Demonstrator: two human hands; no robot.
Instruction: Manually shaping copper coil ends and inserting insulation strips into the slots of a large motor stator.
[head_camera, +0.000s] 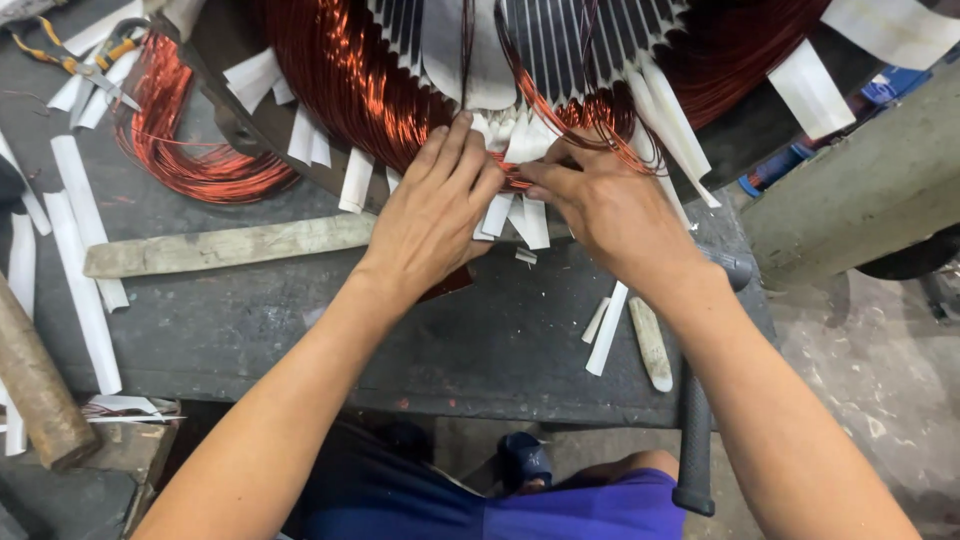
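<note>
The large stator (560, 40) at twelve o'clock holds copper wire windings (340, 80) and white paper slot liners (520, 215) in its slots. The left hand (435, 215) lies flat, fingers together, pressing on the windings at the lower rim. At its three o'clock, the right hand (610, 215) pinches a thin bundle of copper strands (515, 183). A loose copper coil (190, 150) rests at ten o'clock on the dark workbench (300, 330).

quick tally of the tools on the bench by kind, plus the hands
hands: 2, left hand and right hand
hammers: 2, black-handled hammer and wooden-handled hammer
pliers: 1, pliers
wooden sticks: 2, long stick and short stick
total: 7
</note>
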